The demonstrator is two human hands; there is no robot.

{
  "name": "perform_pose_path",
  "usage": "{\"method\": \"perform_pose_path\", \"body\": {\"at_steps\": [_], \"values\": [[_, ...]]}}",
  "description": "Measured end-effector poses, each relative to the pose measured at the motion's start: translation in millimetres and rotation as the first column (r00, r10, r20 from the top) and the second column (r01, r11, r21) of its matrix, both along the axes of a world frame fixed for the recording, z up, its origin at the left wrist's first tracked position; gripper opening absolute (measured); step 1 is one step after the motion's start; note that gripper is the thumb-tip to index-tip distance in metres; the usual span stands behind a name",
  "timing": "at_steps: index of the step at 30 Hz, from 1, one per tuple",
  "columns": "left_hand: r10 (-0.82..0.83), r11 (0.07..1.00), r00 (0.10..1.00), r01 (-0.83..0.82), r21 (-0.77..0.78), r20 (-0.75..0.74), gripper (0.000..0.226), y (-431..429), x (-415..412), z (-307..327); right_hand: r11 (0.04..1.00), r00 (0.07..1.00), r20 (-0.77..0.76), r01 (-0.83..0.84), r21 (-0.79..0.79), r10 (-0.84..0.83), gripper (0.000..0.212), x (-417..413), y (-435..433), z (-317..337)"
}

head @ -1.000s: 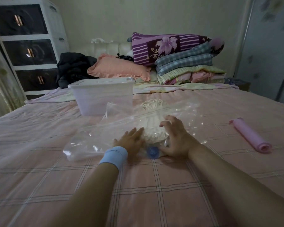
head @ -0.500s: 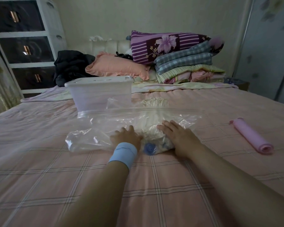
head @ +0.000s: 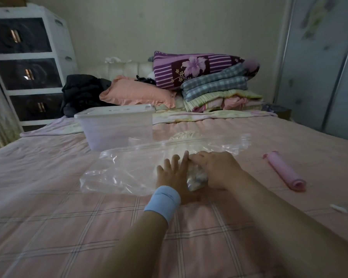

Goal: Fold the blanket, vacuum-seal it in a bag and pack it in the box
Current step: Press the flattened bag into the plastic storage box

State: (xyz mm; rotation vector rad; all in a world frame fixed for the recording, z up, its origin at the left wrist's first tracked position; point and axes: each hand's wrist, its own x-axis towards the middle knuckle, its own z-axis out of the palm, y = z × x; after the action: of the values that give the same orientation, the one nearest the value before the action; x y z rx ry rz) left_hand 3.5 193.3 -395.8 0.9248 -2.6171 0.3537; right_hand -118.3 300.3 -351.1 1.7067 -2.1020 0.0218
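A clear vacuum bag (head: 129,169) lies on the pink checked bed in front of me, with a cream blanket (head: 184,135) bunched inside it toward the right. My left hand (head: 172,174), wearing a light blue wristband, presses flat on the bag with straight fingers. Beside it, my right hand (head: 216,169) cups the bulging bundle with its fingers curled over the plastic. A crumpled part of the bag shows between the two hands. The translucent plastic box (head: 117,127), lid on, stands just behind the bag to the left.
A rolled pink item (head: 283,171) lies on the bed to the right, and a small white scrap (head: 339,208) nearer me. Pillows and folded bedding (head: 215,91) are stacked at the headboard beside dark clothes (head: 82,93). A drawer unit (head: 26,63) stands at the left.
Both hands have come closer together on the bag. My right hand went from flat to curled over the bundle. The blue valve between the hands is now hidden.
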Motion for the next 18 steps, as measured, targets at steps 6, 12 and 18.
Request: {"method": "perform_pose_path", "body": {"at_steps": [6, 12, 18], "values": [[-0.003, 0.993, 0.985, 0.022, 0.113, -0.171, 0.098, 27, -2, 16, 0.995, 0.996, -0.08, -0.056, -0.08, 0.049, 0.072, 16, 20, 24], [-0.039, 0.958, 0.953, 0.121, 0.258, -0.301, 0.069, 15, 32, 33, 0.821, 0.967, -0.192, -0.243, -0.516, 0.166, 0.066, 20, 36, 24], [-0.024, 0.841, 0.876, 0.279, 0.464, -0.482, 0.051, 7, 79, 57, 0.648, 0.942, -0.052, -0.267, -0.714, 0.33, 0.077, 44, 41, 6]]}}
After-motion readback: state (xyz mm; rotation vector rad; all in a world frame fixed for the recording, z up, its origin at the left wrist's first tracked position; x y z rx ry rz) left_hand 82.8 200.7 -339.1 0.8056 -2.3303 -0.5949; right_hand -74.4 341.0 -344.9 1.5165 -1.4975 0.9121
